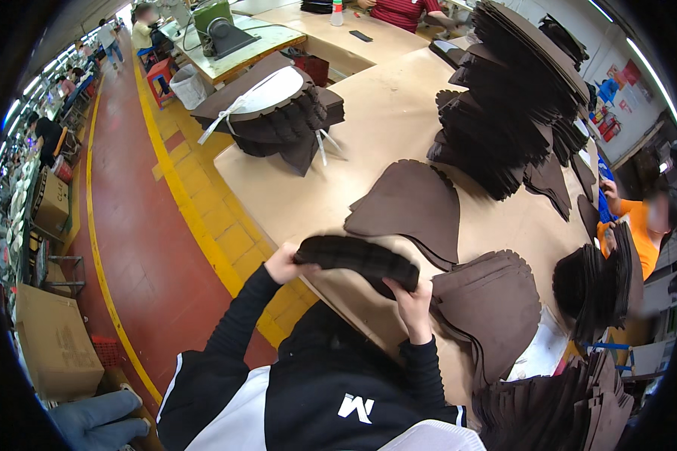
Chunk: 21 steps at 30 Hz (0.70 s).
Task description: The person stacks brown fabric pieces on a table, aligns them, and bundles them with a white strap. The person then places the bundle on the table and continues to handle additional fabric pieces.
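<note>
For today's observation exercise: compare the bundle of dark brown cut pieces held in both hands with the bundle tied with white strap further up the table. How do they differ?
The held bundle is gripped edge-on between the left hand and right hand; the tied bundle rests untouched on the table. The held bundle is unbound; the tied bundle has white strap around it. The held bundle looks thinner. Both are stacked dark brown scalloped pieces.

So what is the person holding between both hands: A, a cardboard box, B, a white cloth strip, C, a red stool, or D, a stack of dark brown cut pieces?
D: the left hand and the right hand grip the two ends of a stack of dark brown cut pieces, held over the edge of the tan table.
</note>
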Tool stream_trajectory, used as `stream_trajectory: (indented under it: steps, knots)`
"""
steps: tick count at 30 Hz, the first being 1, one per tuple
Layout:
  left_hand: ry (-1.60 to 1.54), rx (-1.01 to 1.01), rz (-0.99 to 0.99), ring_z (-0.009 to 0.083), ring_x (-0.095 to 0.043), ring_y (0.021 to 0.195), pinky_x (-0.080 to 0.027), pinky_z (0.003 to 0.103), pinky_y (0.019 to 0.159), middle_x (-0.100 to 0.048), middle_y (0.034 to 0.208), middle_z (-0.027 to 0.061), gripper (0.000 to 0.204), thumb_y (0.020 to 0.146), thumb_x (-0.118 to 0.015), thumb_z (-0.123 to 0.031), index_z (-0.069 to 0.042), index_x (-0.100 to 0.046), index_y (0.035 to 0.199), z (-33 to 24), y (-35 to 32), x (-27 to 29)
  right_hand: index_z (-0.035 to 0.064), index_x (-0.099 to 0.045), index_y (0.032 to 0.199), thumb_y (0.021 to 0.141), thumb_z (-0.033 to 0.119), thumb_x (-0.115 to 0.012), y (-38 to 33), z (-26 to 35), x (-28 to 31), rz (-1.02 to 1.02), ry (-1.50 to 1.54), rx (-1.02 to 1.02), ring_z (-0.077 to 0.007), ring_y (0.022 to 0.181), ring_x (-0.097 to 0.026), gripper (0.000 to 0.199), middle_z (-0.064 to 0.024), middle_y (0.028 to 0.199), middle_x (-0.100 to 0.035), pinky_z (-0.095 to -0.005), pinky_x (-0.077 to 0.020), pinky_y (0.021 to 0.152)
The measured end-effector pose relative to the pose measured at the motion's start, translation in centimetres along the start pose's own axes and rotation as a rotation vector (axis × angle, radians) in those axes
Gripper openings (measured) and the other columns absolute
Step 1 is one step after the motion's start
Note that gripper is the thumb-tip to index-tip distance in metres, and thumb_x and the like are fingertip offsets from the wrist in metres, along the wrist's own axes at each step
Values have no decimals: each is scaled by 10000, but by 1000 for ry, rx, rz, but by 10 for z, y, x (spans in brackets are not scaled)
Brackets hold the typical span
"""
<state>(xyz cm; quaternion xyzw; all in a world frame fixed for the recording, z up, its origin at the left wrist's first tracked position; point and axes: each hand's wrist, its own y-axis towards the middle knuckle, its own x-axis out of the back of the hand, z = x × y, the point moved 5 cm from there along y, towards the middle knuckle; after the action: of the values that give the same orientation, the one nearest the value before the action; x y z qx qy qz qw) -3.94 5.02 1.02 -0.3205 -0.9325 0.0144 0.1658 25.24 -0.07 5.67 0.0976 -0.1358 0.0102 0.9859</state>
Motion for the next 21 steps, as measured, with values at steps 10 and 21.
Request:
stream_trajectory:
  steps: [10, 21]
  knots:
    - [-1030, -130, 836, 381, -535, 1205, -525, 401, 893, -529, 1341, 214, 1014, 800, -487, -794, -25, -388, 1454, -54, -37, -49, 7, -578, 1238, 823, 3, -743, 21, -1, 6, 77, 554, -203, -132, 1006, -608, 447, -49, 1120, -662, -292, -488, 910]
    - [-819, 142, -66, 76, -513, 834, -421, 229, 686, -551, 978, 4, 607, 841, -779, -222, -34, -489, 1340, -61, 6, -73, 21, -560, 1157, 932, 55, -628, 14, 16, 14, -358, 180, -88, -136, 1017, -591, 238, -84, 1134, -597, -272, -455, 931]
